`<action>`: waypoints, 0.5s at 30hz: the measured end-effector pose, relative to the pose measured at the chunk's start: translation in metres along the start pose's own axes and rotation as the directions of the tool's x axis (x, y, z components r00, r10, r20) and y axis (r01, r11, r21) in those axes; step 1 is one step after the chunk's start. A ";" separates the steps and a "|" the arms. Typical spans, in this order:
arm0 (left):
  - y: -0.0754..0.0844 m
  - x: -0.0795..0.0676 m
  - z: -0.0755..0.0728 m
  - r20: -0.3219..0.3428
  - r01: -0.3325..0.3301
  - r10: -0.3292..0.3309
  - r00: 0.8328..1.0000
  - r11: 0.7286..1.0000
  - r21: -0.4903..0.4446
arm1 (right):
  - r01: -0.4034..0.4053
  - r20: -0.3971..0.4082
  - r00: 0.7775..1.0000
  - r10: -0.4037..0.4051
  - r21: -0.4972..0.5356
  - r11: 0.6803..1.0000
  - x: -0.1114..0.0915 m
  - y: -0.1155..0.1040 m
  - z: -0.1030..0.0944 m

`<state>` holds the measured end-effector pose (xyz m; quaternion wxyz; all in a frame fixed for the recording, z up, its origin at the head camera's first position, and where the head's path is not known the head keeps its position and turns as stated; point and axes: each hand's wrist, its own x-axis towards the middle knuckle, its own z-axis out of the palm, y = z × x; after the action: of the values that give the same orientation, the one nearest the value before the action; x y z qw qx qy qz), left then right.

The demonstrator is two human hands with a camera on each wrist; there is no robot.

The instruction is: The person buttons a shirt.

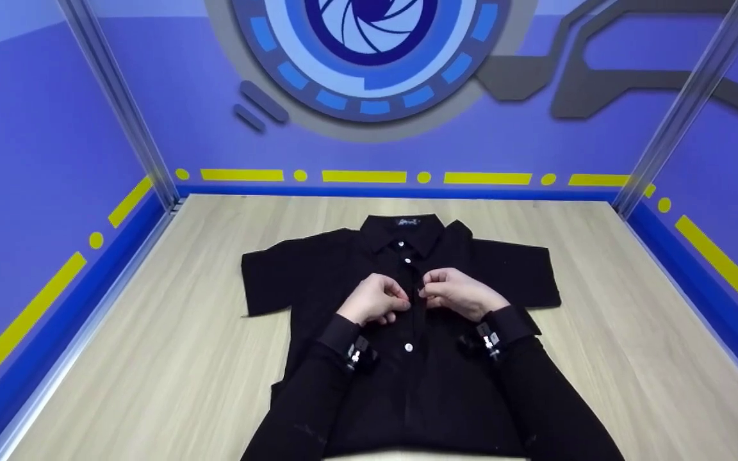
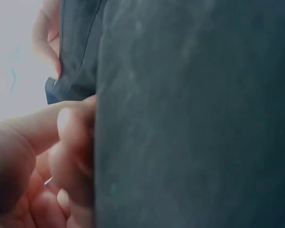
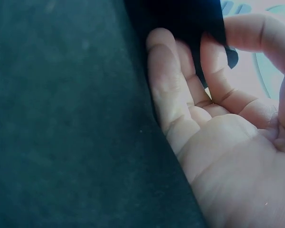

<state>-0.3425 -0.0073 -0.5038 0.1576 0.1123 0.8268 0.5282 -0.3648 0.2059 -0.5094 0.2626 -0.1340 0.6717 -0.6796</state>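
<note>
A black short-sleeved button-up shirt [image 1: 324, 275] lies front up with its collar at the far end. Its front opening bears white buttons, two near the collar and a lower button [image 1: 409, 347]. My left hand [image 1: 378, 299] pinches the shirt's front edge at chest height; its curled fingers [image 2: 73, 137] press against dark cloth in the left wrist view. Across the opening, my right hand [image 1: 462, 294] pinches the other front edge, with black cloth [image 3: 213, 50] between thumb and forefinger. Whether a button sits between the left fingertips is hidden.
The shirt is spread on a pale wooden table [image 1: 183, 346]. Blue printed walls with a yellow dashed band [image 1: 364, 176] enclose its back and sides, with metal posts [image 1: 129, 109] at the corners. Dark sleeves and wrist cameras lie over the lower shirt.
</note>
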 end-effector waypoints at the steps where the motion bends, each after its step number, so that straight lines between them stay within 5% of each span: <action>1: 0.000 -0.001 -0.002 0.025 0.009 -0.008 1.000 0.999 -0.043 | -0.001 -0.001 1.000 0.001 -0.002 1.000 0.000 0.000 0.000; 5: 0.003 -0.003 -0.009 0.102 0.064 -0.048 0.994 0.985 -0.157 | -0.005 -0.009 1.000 0.005 -0.005 1.000 0.001 -0.001 0.003; 15: 0.017 -0.003 -0.020 0.140 0.069 -0.032 0.990 0.961 -0.268 | 0.013 0.009 1.000 -0.014 0.018 1.000 0.002 -0.001 0.004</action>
<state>-0.3472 -0.0182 -0.4804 0.2404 0.1036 0.7366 0.6236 -0.3647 0.2013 -0.5086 0.2623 -0.1393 0.6634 -0.6868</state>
